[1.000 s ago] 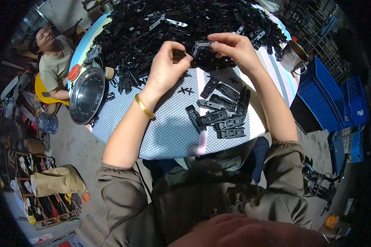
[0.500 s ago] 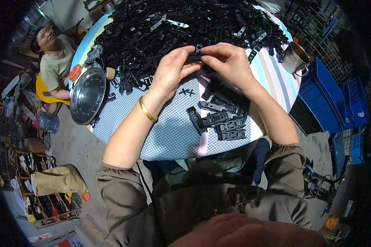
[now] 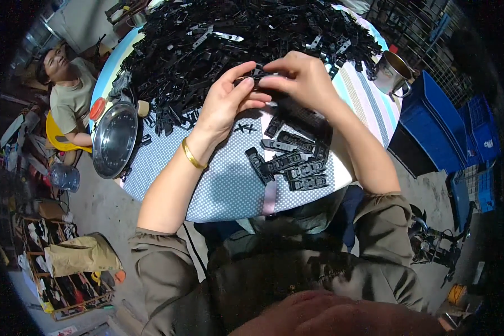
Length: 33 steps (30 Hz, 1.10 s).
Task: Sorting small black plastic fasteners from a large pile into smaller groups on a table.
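My left hand (image 3: 223, 101) pinches a small black plastic part (image 3: 257, 74) between thumb and forefinger, its other fingers curled beneath. From the other side my right hand (image 3: 305, 81) grips the same part, its fingers and thumb hiding much of it. Both hands are over the near edge of a large heap of black plastic parts (image 3: 179, 64). Closer to me, several long black clip-like pieces (image 3: 285, 161) lie in a loose group on the patterned tablecloth (image 3: 221, 187). Some tiny black pieces (image 3: 245, 128) rest below my left hand.
At the table's left edge sits a shiny metal bowl (image 3: 97, 150) beside a red lid (image 3: 97, 109). A metal mug (image 3: 391, 77) stands at the right edge, near blue crates (image 3: 435, 123) on the floor. Another person (image 3: 71, 103) sits at the far left.
The whole view has shifted slightly, so the table sits a little further left. Both hands still hold the black part; the fingers of my right hand have shifted on it.
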### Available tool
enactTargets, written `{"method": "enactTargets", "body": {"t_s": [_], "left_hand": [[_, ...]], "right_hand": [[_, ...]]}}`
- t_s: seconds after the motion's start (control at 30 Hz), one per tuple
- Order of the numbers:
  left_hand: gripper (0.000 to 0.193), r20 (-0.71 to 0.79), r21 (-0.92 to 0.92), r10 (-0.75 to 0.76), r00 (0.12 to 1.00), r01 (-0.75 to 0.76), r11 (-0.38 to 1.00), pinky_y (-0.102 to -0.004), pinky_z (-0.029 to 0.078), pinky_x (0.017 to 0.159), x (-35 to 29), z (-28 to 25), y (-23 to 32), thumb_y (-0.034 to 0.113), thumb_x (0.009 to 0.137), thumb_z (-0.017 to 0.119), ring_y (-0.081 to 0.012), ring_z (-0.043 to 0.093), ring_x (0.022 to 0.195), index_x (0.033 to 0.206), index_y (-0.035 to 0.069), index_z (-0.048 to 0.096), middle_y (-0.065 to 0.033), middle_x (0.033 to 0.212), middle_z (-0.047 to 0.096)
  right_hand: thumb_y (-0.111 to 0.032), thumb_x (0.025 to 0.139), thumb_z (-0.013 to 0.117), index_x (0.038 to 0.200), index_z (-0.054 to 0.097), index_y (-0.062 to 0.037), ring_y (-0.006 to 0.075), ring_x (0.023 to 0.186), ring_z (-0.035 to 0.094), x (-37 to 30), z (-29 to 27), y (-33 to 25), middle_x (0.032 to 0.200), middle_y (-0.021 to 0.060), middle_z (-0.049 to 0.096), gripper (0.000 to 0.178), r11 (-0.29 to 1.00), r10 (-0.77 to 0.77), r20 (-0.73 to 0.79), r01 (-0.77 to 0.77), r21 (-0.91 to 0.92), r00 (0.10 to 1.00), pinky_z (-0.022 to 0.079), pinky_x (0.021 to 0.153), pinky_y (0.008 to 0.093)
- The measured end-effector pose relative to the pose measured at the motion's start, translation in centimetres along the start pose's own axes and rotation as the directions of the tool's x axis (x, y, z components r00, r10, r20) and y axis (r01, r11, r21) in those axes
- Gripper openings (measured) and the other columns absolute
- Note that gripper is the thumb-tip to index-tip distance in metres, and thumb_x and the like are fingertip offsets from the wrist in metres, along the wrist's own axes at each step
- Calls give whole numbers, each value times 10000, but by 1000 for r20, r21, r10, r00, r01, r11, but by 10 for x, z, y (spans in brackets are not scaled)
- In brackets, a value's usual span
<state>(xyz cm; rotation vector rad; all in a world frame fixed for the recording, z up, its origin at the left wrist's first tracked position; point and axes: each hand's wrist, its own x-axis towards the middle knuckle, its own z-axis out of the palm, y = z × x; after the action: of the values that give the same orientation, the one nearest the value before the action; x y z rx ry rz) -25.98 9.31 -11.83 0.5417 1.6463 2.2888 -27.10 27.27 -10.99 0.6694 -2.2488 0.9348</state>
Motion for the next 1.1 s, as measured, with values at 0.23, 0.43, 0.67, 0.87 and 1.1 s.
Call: {"method": "enactTargets", "body": {"t_s": [0.23,0.43,0.67,0.87,1.1], "left_hand": [[355,-49,26,-83,995,84,996,-219,516,617,2,5,-4,116,888,425,-172,615,727,1195,-47,350,-138,852,571],[359,-46,69,-112,993,115,991,-236,525,643,-2,4,-11,160,891,436,-179,620,732,1191,-24,364,-132,828,587],[354,-30,94,-156,987,158,983,-210,498,604,-5,14,-9,130,879,449,-155,602,714,1175,-51,378,-136,930,541],[349,-39,114,-146,989,149,982,-221,499,610,-6,8,-12,128,880,444,-162,602,729,1175,-48,382,-144,933,542],[340,-106,80,-148,983,157,984,-240,503,639,-4,9,-11,121,882,428,-178,604,741,1173,-48,382,-151,939,543]], "right_hand": [[-276,758,597,879,664,-99,147,629,609,11,-63,161,719,73,646,224,890,295,-452,-414,-191,842,466,609,260],[-180,700,587,884,655,-101,238,810,591,10,-47,163,916,105,610,211,787,193,-269,-312,-532,944,466,701,317],[-293,676,626,818,653,-78,272,847,556,10,-32,167,864,106,593,260,607,244,-185,-298,-737,952,476,694,387],[-268,672,605,722,640,-47,290,697,586,17,-40,144,748,131,594,229,817,349,-381,-478,-324,856,460,629,389],[-127,732,652,827,589,-37,42,615,510,23,-34,108,735,6,575,145,594,537,118,-474,650,835,399,538,156]]}}
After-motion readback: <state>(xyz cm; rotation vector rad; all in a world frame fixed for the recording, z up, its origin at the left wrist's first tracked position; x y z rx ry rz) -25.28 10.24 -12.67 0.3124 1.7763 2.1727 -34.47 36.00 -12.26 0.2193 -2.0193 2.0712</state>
